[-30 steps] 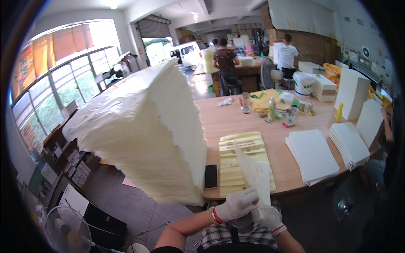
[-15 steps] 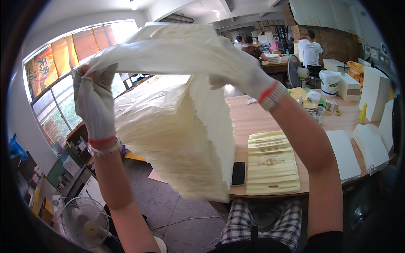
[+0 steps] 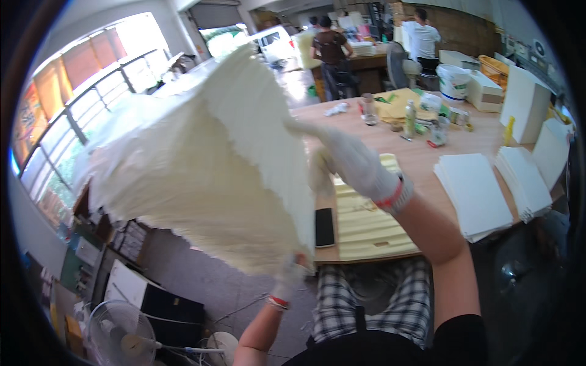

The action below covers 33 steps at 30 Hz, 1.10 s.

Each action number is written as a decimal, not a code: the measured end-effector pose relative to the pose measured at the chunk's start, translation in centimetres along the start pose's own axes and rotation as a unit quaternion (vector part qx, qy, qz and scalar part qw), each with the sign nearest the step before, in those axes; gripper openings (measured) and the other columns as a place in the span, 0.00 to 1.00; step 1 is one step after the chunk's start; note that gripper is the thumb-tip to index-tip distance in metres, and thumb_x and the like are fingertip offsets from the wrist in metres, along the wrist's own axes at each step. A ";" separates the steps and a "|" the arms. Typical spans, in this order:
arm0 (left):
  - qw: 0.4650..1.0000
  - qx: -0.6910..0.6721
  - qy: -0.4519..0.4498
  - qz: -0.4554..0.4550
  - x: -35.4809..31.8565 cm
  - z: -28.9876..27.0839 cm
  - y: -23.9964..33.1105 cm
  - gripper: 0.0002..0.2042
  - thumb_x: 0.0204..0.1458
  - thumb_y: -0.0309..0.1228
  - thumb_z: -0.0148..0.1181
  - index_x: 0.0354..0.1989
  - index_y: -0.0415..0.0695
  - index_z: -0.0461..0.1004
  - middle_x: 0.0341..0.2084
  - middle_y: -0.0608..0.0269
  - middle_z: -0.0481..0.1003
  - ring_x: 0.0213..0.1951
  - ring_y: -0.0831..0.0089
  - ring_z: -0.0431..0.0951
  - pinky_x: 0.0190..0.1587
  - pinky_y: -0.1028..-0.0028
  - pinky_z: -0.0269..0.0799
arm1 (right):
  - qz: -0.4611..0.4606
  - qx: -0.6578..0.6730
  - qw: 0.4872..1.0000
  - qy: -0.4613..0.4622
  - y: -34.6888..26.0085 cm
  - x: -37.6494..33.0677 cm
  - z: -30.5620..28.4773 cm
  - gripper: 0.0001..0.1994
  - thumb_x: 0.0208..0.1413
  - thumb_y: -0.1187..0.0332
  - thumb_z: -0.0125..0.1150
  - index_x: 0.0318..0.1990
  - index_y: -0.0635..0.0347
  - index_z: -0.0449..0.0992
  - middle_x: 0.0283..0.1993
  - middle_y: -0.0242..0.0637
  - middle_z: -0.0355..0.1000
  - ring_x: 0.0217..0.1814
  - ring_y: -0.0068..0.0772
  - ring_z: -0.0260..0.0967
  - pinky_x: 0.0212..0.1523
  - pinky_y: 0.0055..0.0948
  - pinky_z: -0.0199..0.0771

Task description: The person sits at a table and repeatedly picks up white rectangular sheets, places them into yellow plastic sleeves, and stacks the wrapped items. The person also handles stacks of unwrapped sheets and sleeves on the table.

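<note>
A tall pile of thin cream plastic bags (image 3: 177, 146) fills the left side, its layered edges uneven and blurred. My left hand (image 3: 290, 274), in a white glove with a red cuff band, is low by the pile's near bottom corner. Its fingers are smeared by motion, so I cannot tell what they hold. My right hand (image 3: 354, 161), gloved the same way, hovers over the table beside the pile's right face. Its fingers look spread, with nothing seen in them. Below it lies a flat pale-yellow bag (image 3: 372, 232) with a handle slot, partly hidden by the hand.
A dark phone (image 3: 325, 228) lies between pile and bag on the wooden table (image 3: 421, 201). White sheets (image 3: 473, 192) are stacked at right. Bottles, a jar and a white bucket (image 3: 453, 82) stand farther back. A fan (image 3: 122, 335) is at lower left; several people work beyond.
The translucent plastic stretched high between both hands is no longer held up there. My left hand has dropped to the pile's bottom corner; my right hand has come down toward the table.
</note>
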<state>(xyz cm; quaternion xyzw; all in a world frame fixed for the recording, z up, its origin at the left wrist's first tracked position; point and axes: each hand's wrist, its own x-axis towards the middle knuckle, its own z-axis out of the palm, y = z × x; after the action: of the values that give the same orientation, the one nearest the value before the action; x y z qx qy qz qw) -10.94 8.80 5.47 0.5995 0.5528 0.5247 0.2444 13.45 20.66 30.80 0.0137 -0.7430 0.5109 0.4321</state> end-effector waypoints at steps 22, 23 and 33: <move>0.888 0.234 -0.379 0.113 8.2 23.5 -4.6 0.12 0.53 0.37 0.51 0.26 0.40 0.71 0.25 0.48 0.73 0.29 0.51 0.73 0.34 0.60 0.68 | 0.325 0.168 0.796 0.483 18.6 -29.3 1.3 0.13 0.54 0.60 0.58 0.42 0.59 0.73 0.29 0.33 0.70 0.28 0.27 0.67 0.32 0.27 0.70; 0.894 0.214 -0.375 0.121 8.3 23.6 -5.0 0.12 0.53 0.36 0.51 0.26 0.40 0.71 0.24 0.49 0.73 0.29 0.53 0.73 0.33 0.61 0.68 | 0.329 0.109 0.797 0.495 19.1 -28.4 0.8 0.13 0.53 0.60 0.60 0.39 0.60 0.73 0.29 0.34 0.70 0.29 0.28 0.67 0.31 0.27 0.69; 0.907 -0.256 -0.198 -0.269 16.8 23.2 -5.4 0.08 0.58 0.30 0.47 0.40 0.40 0.68 0.25 0.64 0.74 0.20 0.85 0.63 0.22 0.85 0.59 | 0.171 -0.606 0.688 0.361 16.1 -28.8 -0.6 0.15 0.41 0.65 0.68 0.36 0.58 0.72 0.48 0.51 0.66 0.52 0.52 0.62 0.49 0.42 0.66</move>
<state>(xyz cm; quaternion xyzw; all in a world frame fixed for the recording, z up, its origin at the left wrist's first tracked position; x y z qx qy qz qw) 5.06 32.33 -0.87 0.4366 0.4798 0.4334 0.6255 24.36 16.69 -0.07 -0.5638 -0.6674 -0.0192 0.4861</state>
